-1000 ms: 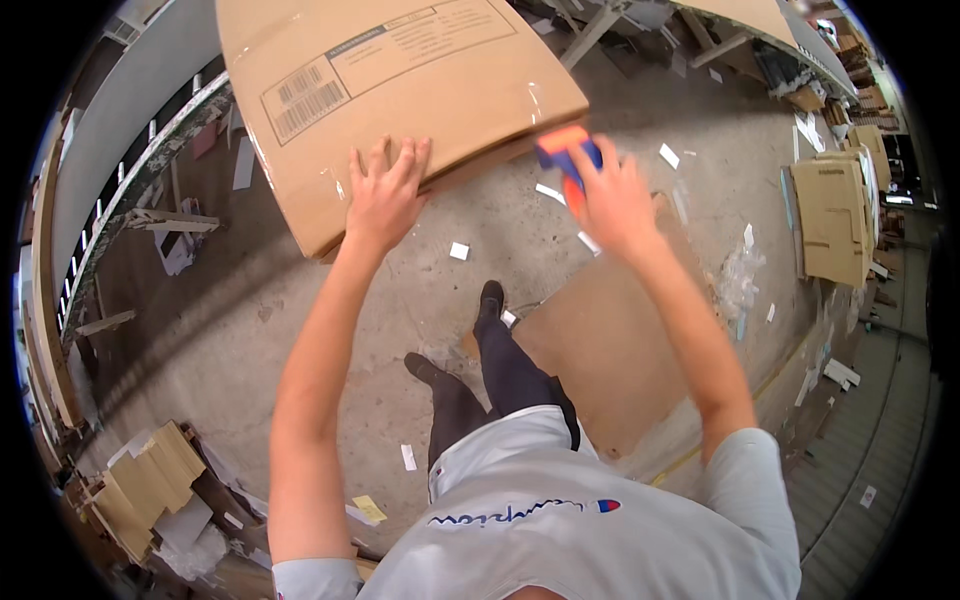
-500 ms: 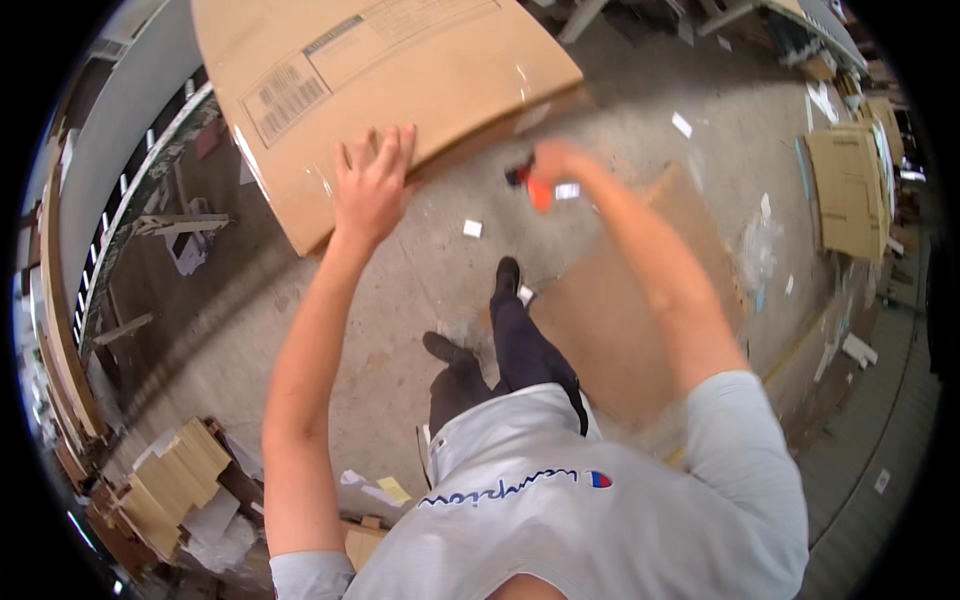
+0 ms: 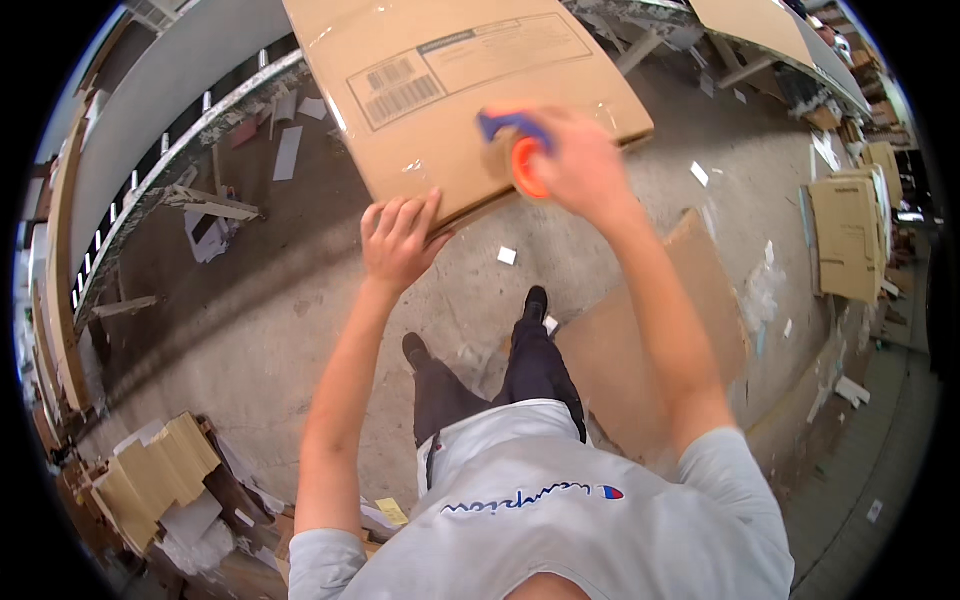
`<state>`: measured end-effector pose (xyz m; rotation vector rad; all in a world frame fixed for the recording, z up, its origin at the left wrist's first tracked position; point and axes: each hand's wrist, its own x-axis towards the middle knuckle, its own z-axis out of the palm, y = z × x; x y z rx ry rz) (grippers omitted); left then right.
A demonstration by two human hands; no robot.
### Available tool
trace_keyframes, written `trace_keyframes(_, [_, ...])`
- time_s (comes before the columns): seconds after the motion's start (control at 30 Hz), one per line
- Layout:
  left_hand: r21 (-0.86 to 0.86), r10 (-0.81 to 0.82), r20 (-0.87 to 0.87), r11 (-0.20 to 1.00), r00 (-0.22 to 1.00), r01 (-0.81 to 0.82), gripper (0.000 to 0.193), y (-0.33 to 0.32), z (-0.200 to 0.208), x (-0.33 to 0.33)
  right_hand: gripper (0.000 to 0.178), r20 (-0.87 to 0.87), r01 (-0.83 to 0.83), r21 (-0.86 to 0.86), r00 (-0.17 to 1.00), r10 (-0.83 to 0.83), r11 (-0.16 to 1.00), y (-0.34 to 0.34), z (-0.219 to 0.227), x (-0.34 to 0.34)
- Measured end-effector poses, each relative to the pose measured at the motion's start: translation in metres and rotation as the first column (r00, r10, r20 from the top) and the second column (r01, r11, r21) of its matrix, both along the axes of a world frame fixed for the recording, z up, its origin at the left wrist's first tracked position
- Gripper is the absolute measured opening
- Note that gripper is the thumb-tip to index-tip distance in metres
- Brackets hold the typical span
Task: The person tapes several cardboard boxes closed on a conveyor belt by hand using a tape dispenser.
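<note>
A large brown cardboard box with a printed label on its top fills the upper middle of the view. My left hand lies on the box's near left corner, fingers spread over the top and the thumb along the near side. In my right hand is a tape dispenser, blue and orange with an orange roll, slightly blurred. It hangs over the near edge of the box, and I cannot tell whether it touches. Strips of clear tape shine on the box near its corners.
A flat cardboard sheet lies on the concrete floor right of my feet. Flattened cartons stand at the far right, and stacked cardboard pieces at the lower left. A metal-framed conveyor runs along the left. Paper scraps litter the floor.
My right hand has brought the tape dispenser from beside the box, over the floor, up to its near edge. The box and my left hand appear further right and turned slightly in view.
</note>
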<state>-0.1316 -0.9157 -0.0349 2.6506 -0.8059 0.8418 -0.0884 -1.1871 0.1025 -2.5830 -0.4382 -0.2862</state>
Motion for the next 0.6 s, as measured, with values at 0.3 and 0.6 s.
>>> trace_keyframes(0.3, [-0.079,-0.135,-0.033,0.988,0.99,0.132,0.065,0.013,-0.012,0.006,0.04,-0.13,0.058,-0.489,0.982,-0.138,0.871,0.042,-0.025,-0.006])
trace_keyframes(0.6, [-0.076,-0.131,0.003,0.988,0.991,0.131,0.064,0.031,-0.011,0.006,0.056,-0.14,0.131,-0.488,0.964,-0.225,0.863,0.021,-0.079,-0.159])
